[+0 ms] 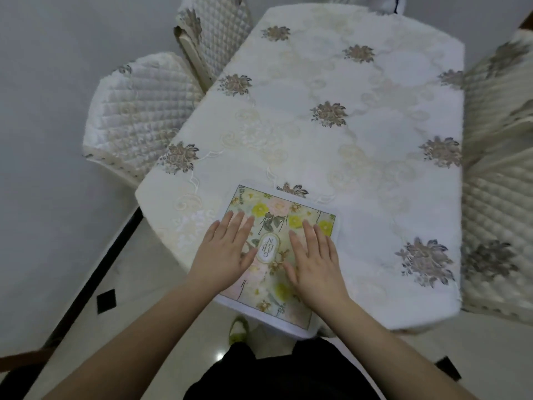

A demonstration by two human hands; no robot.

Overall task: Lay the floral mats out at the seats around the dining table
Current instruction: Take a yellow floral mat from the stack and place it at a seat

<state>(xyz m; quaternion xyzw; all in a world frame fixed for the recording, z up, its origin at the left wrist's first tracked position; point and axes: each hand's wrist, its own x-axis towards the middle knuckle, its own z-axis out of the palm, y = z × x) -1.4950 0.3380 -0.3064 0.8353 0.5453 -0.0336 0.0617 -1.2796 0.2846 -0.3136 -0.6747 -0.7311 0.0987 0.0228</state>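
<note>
Pastel, flower-printed square mat with a white border [281, 226] lies at the lower centre of the frame on the near edge of the cream embroidered tablecloth [360, 125], its near border overhanging. To finish well, slide it inward and square it to the edge. The left hand [223, 254] and right hand [314, 259] press flat, fingers straight, gripping nothing. Quilted chairs [138, 111] flank the table.

Head view, steeply down, seemingly close.
</note>
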